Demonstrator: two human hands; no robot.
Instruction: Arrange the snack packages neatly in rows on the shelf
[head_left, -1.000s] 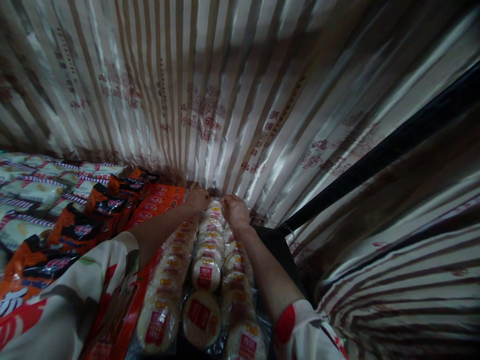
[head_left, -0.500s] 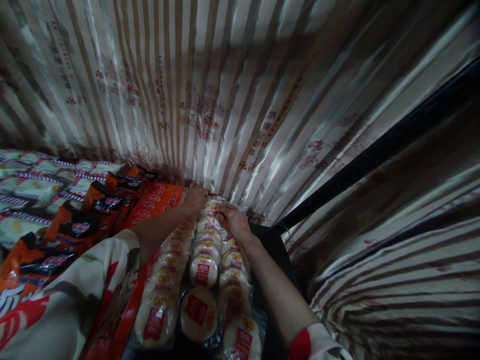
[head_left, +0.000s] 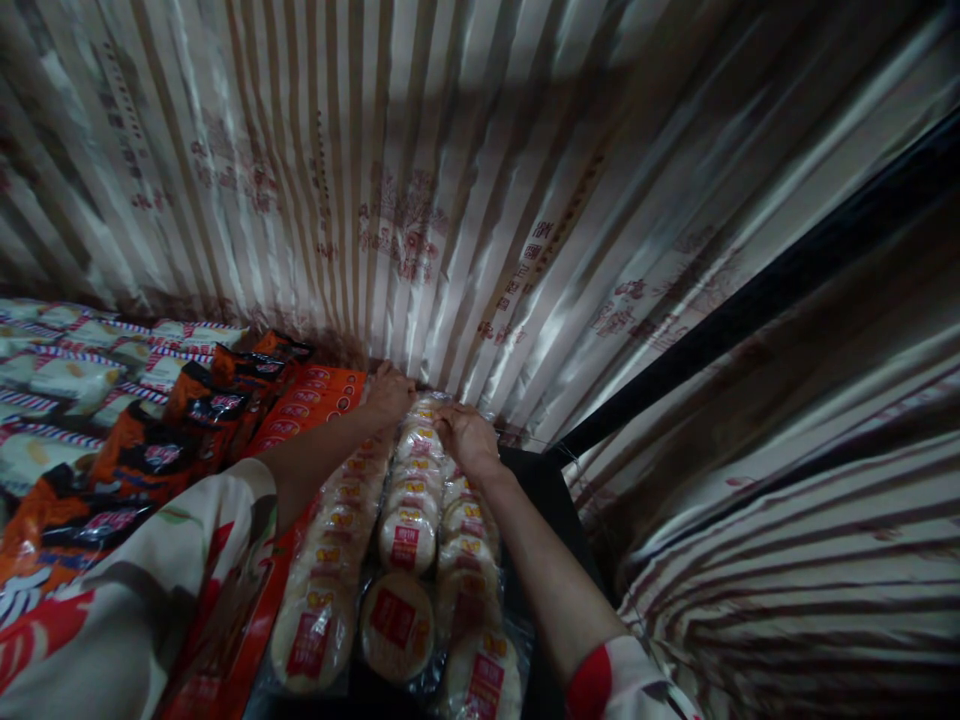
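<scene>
Round flat cakes in clear wrappers with red labels lie overlapping in three rows: a left row (head_left: 319, 610), a middle row (head_left: 405, 535) and a right row (head_left: 471, 590). At the far end of these rows, close to the curtain, are both my hands. My left hand (head_left: 390, 392) reaches over the left row with its fingers curled at the middle row's far left side; what they grip is hidden. My right hand (head_left: 466, 435) bends over the far end of the right row, its fingertips pinching at the right side of a wrapped cake (head_left: 421, 410) in the middle row.
A striped, printed curtain (head_left: 405, 200) hangs right behind the rows. A black pole (head_left: 720, 330) slants down to the dark table corner (head_left: 540, 490). To the left lie an orange printed sheet (head_left: 307, 395), orange-black bags (head_left: 154, 450) and white packets (head_left: 71, 375).
My right hand has shifted very slightly up and left, its fingers closer to the middle row's far end. My left hand is almost where it was. The rows look the same.
</scene>
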